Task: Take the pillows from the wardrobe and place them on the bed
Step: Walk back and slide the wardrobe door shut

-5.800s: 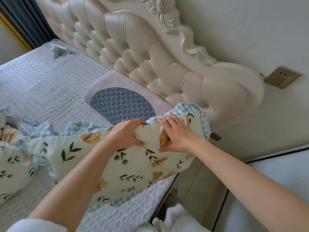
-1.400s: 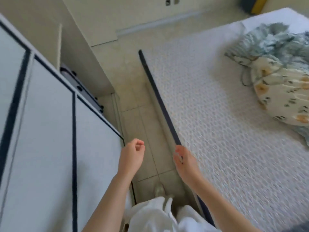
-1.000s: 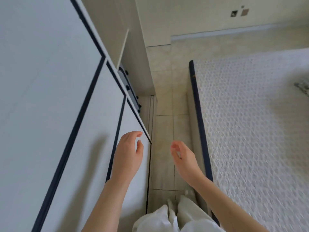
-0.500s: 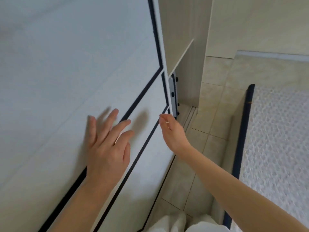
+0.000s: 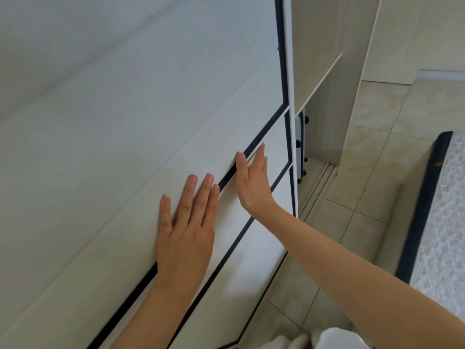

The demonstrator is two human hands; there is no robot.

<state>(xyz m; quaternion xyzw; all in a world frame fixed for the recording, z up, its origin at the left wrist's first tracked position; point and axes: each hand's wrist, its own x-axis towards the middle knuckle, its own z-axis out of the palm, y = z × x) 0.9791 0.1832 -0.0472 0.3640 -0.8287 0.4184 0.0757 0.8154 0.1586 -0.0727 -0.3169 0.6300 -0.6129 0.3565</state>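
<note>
White, dark-trimmed wardrobe door [image 5: 151, 122], partly slid open.

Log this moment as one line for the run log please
stage: opening wardrobe | left hand: flat on wardrobe door | right hand: flat on door, nearer its edge | pillows: none in view | bed: at right

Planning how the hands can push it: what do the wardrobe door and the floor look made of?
Wardrobe door: probably laminated board, smooth matte white with dark inlaid strips; both hands lie flat on it. Floor: likely glazed ceramic tile, beige and mottled, with visible grout lines.
</note>
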